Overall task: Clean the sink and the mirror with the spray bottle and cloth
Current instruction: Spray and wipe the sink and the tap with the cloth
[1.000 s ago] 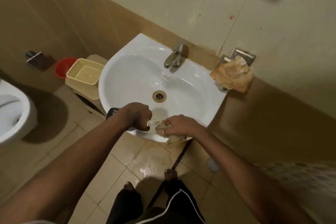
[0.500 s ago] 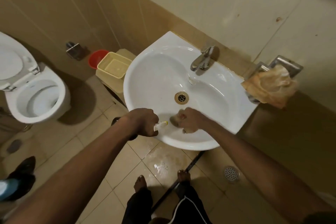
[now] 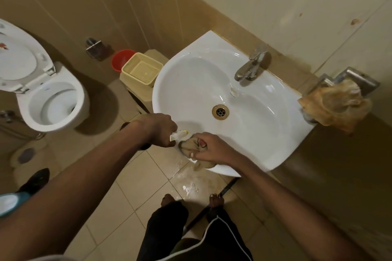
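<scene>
Head | right hand (image 3: 209,147) grips cloth (image 3: 188,146) | sink (image 3: 191,82) front rim

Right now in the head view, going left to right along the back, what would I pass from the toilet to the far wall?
Toilet → red bucket → yellow basket → sink → faucet → brownish cloth draped on the metal wall holder.

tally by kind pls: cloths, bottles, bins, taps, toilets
Cloths: 2, cloth in right hand, rag on the holder right of sink
Bottles: 1, spray bottle in left hand
Bins: 2, red, yellow
Taps: 1
Toilets: 1
Total: 7
</scene>
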